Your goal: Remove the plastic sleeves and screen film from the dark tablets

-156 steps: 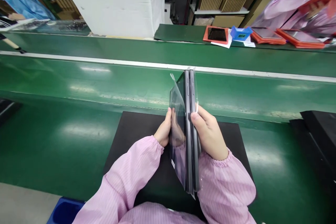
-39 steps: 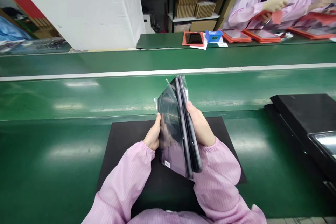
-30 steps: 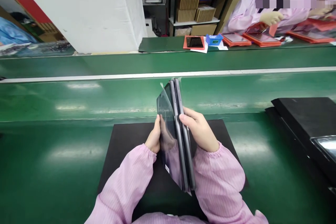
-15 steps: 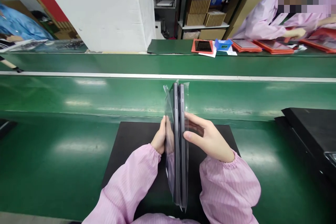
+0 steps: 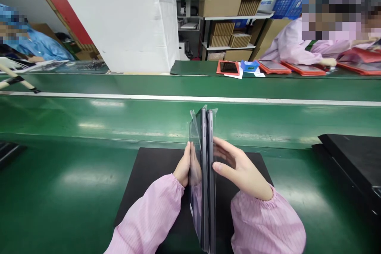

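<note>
Two thin dark grey tablets, a left one [image 5: 204,182] and a right one [image 5: 211,190], stand on edge side by side in front of me. Loose clear plastic film [image 5: 194,135] covers the left one's face and sticks out at the top. My left hand [image 5: 182,168] lies against the left tablet's outer side; its fingers are partly behind the film. On the other side, my right hand [image 5: 242,170] holds the right tablet, thumb at its near edge and fingers bent along its outer face. Beneath them is a black mat [image 5: 160,166].
The green bench [image 5: 74,190] has a raised ledge with a white strip [image 5: 149,97]. A black stack [image 5: 351,158] lies at right, a dark object [image 5: 10,152] at left. Across the bench, co-workers sit near red-cased tablets [image 5: 303,68] and a blue holder [image 5: 250,66].
The view has tilted up, so everything appears lower in the picture. Both hands keep nearly the same hold on the upright tablets.
</note>
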